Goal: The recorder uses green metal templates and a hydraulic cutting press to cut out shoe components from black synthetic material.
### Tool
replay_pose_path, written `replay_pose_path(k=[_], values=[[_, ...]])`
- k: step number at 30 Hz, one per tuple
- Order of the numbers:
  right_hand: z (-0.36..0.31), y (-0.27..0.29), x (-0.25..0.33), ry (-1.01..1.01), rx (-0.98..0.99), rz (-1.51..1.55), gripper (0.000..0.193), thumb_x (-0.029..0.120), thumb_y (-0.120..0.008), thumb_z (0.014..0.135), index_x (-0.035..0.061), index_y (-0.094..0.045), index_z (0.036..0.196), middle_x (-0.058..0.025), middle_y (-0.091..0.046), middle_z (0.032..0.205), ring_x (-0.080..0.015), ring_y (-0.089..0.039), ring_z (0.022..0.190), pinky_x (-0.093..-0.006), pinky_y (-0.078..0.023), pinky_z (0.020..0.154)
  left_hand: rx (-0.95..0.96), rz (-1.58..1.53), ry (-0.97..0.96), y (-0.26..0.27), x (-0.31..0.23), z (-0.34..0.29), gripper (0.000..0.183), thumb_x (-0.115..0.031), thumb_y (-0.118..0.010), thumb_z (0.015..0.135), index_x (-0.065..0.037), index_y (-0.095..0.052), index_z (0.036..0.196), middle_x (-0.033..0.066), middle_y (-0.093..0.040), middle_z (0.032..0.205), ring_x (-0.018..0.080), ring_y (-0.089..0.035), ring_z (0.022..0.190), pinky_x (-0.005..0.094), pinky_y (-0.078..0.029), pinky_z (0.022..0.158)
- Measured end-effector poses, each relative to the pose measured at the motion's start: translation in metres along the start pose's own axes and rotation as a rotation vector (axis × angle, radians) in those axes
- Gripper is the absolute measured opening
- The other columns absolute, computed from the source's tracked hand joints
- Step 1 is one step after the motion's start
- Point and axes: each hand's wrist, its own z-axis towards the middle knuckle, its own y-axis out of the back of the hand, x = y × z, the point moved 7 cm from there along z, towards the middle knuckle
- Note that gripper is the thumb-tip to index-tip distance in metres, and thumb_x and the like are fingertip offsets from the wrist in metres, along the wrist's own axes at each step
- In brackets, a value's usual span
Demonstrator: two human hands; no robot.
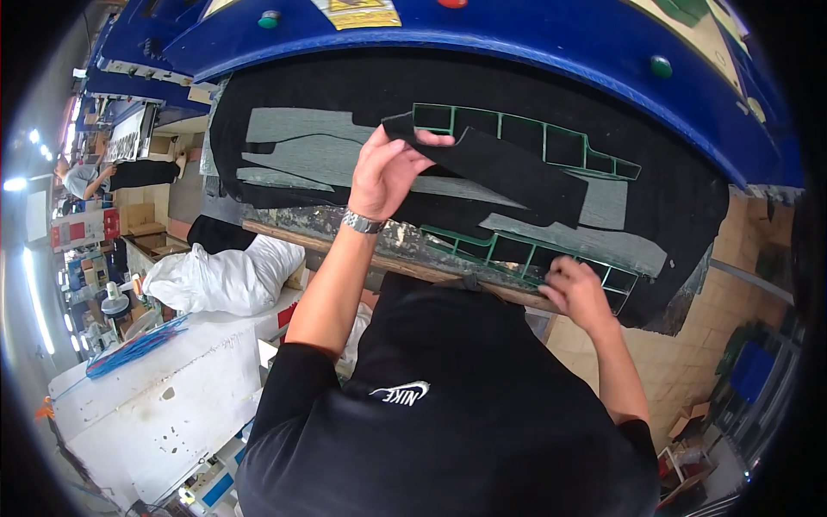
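Note:
My left hand (379, 177), with a metal watch (363, 221) on its wrist, is closed on the narrow end of a black fabric piece (517, 177). The piece slants down to the right above the black sheet material (680, 181). Slightly blurred, my right hand (581, 293) has bent fingers over the near green cutting die (491, 250); whether they grip its wall is unclear. A second green cutting die (544, 142) lies farther back, partly behind the raised piece. Grey cut-out areas (301, 129) show in the sheet around both dies.
A blue machine beam (482, 47) with round buttons spans the far side. A wooden bar (405, 264) edges the table near me. To the left are a white sack (228, 276), a white worktable (164, 405) with blue ties, and another person (86, 179) farther off.

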Motion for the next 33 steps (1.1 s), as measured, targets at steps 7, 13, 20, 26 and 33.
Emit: replay_pose_path(k=[7, 13, 20, 26, 33], values=[[0.175, 0.17, 0.159, 0.028, -0.649, 0.45, 0.051, 0.015, -0.085, 0.074, 0.0026, -0.067, 0.12, -0.0087, -0.067, 0.108, -0.0159, -0.062, 0.086, -0.0286, -0.05, 0.071, 0.058, 0.142, 0.017, -0.017, -0.044, -0.019, 0.029, -0.005, -0.056, 0.1, -0.001, -0.057, 0.129, 0.0091, -0.066, 0.087, 0.0192, -0.065, 0.073, 0.0324, -0.056, 0.071], [0.257, 0.194, 0.23, 0.117, -0.682, 0.431, 0.01, 0.0, -0.073, 0.086, -0.0005, -0.074, 0.096, -0.0012, -0.065, 0.076, -0.0067, -0.058, 0.061, -0.021, -0.043, 0.056, 0.212, 0.196, 0.002, 0.008, -0.127, -0.077, 0.037, -0.006, -0.069, 0.094, 0.004, -0.055, 0.128, 0.007, -0.069, 0.103, 0.013, -0.068, 0.09, 0.0278, -0.054, 0.083], [0.39, 0.173, 0.185, -0.089, -0.555, 0.347, 0.037, 0.034, -0.077, 0.09, -0.0013, -0.07, 0.082, -0.003, -0.063, 0.064, -0.0078, -0.059, 0.059, -0.0246, -0.044, 0.054, 0.06, 0.587, 0.201, 0.168, -0.142, -0.173, 0.059, -0.004, -0.081, 0.083, 0.005, -0.055, 0.135, 0.0058, -0.065, 0.127, 0.0125, -0.06, 0.113, 0.0294, -0.048, 0.099], [0.491, 0.032, 0.107, -0.153, -0.381, 0.494, 0.038, 0.033, -0.077, 0.089, -0.0016, -0.066, 0.078, -0.0067, -0.063, 0.06, -0.014, -0.066, 0.055, -0.0294, -0.051, 0.056, -0.23, 0.432, 0.445, 0.278, -0.134, -0.242, 0.06, 0.007, -0.072, 0.087, 0.003, -0.048, 0.142, 0.0073, -0.066, 0.124, 0.012, -0.063, 0.105, 0.0288, -0.053, 0.093], [0.421, 0.01, 0.06, -0.012, -0.304, -0.006, 0.066, 0.036, -0.079, 0.082, 0.0032, -0.058, 0.135, -0.0175, -0.06, 0.132, -0.0289, -0.059, 0.122, -0.0407, -0.049, 0.099, -0.744, 1.167, 0.536, 0.315, -0.141, -0.282, 0.045, -0.012, -0.08, 0.085, -0.007, -0.065, 0.126, 0.0082, -0.07, 0.1, 0.0129, -0.066, 0.086, 0.0286, -0.054, 0.073]])
